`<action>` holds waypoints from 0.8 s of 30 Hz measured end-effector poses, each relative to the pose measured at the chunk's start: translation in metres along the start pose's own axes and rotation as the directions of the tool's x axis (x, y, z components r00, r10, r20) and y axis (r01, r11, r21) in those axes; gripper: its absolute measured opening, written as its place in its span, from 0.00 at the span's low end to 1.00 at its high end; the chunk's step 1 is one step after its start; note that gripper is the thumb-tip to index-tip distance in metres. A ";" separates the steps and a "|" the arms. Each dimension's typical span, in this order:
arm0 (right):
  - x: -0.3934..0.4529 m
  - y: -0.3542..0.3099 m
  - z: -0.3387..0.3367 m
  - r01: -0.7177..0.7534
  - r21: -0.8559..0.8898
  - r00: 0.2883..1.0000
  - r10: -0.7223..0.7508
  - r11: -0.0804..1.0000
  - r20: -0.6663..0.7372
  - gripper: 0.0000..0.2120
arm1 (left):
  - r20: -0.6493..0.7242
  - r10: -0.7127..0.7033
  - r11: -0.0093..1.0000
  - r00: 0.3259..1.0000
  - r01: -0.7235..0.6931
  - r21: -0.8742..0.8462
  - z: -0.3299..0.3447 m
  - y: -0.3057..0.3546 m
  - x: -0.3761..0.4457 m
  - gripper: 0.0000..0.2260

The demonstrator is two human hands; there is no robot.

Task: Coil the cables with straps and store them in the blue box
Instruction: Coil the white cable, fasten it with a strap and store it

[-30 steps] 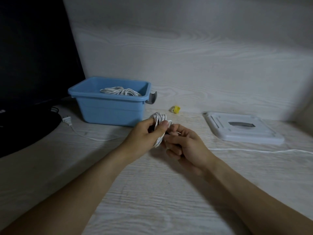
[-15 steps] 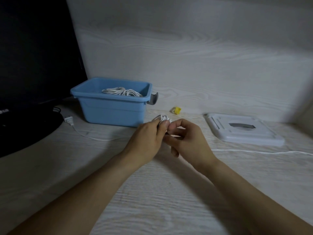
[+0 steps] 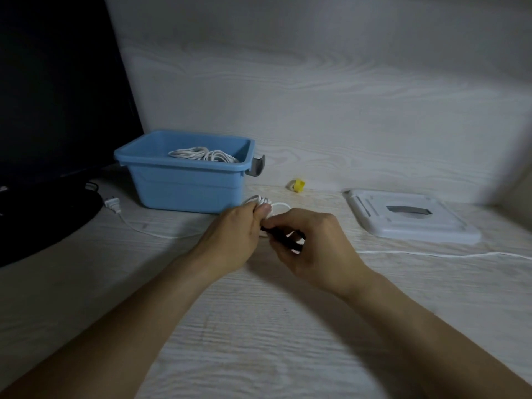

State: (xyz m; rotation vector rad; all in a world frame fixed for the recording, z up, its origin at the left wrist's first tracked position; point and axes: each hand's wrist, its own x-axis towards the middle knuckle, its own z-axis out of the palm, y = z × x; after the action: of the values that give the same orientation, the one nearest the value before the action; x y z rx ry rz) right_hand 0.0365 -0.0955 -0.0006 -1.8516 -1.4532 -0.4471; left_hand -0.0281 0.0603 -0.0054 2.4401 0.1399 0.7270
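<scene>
The left hand [image 3: 233,237] is gripping the small white coiled cable [image 3: 259,201] just above the table, holding its loops together, while the right hand [image 3: 313,249] beside it is pinching a black strap [image 3: 283,239], probably to bind it for the blue plastic box [image 3: 187,180] just beyond.

Both hands [image 3: 230,240] [image 3: 313,249] grip cable coil [image 3: 260,200] — blue box [image 3: 184,185] behind.

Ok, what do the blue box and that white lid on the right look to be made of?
Blue box: looks like moulded plastic, smooth and matte, with a rolled rim and uniform colour. White lid: probably plastic too, smooth with a slight sheen, with moulded ridges and a grey inset in the middle.
</scene>
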 end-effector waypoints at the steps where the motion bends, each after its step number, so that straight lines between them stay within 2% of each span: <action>1: 0.000 0.002 0.000 0.080 -0.025 0.997 -0.080 0.996 -0.001 0.12 | 0.020 0.030 1.000 0.999 -0.030 -0.007 -0.002 0.000 -0.001 0.15; 3: -0.001 0.005 0.000 0.185 -0.088 0.981 -0.189 0.979 -0.038 0.08 | 0.099 0.049 0.999 0.994 -0.050 0.007 -0.005 -0.001 -0.003 0.17; 6: -0.001 0.008 -0.001 0.208 -0.132 0.967 -0.224 0.969 -0.123 0.04 | 0.225 -0.047 0.991 0.973 0.074 -0.115 -0.005 -0.003 -0.003 0.19; 9: -0.003 0.005 0.003 0.128 0.099 0.984 -0.113 0.987 -0.138 0.04 | 0.287 -0.129 0.859 0.949 0.252 -0.445 -0.005 0.008 -0.006 0.25; 11: -0.003 0.003 0.007 0.045 0.218 0.995 -0.026 0.975 -0.092 0.04 | 0.347 -0.116 0.809 0.931 0.291 -0.510 -0.010 0.016 -0.010 0.29; 13: -0.005 0.005 0.008 -0.013 0.233 0.997 0.029 0.972 -0.065 0.03 | 0.424 -0.071 0.818 0.903 0.296 -0.493 -0.015 0.023 -0.013 0.31; 15: -0.005 0.009 0.006 -0.052 0.209 0.996 0.066 0.977 -0.065 0.03 | 0.469 -0.045 0.841 0.882 0.286 -0.459 -0.018 0.025 -0.012 0.27; 16: -0.004 0.011 0.005 -0.065 0.201 0.994 0.082 0.977 -0.077 0.04 | 0.480 -0.038 0.859 0.877 0.274 -0.433 -0.019 0.023 -0.011 0.22; 18: -0.002 0.012 0.004 -0.088 0.195 0.984 0.115 0.977 -0.134 0.04 | 0.469 -0.007 0.879 0.883 0.229 -0.417 -0.019 0.021 -0.007 0.11; 20: 0.000 0.013 0.002 -0.103 0.201 0.969 0.144 0.974 -0.200 0.03 | 0.444 0.016 0.880 0.896 0.198 -0.431 -0.015 0.020 -0.006 0.06; 22: 0.001 0.015 -0.001 -0.110 0.196 0.959 0.155 0.975 -0.236 0.01 | 0.391 0.049 0.911 0.919 0.120 -0.394 -0.010 0.017 -0.006 0.05; 24: 0.001 0.017 -0.003 -0.125 0.184 0.955 0.169 0.975 -0.246 0.02 | 0.279 0.072 0.941 0.958 0.028 -0.337 -0.006 0.010 -0.004 0.02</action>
State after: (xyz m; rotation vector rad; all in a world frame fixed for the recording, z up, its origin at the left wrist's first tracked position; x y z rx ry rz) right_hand 0.0534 -0.0989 -0.0039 -1.6835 -1.1327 -0.4614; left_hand -0.0354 0.0546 0.0023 2.1861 -0.1193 0.3594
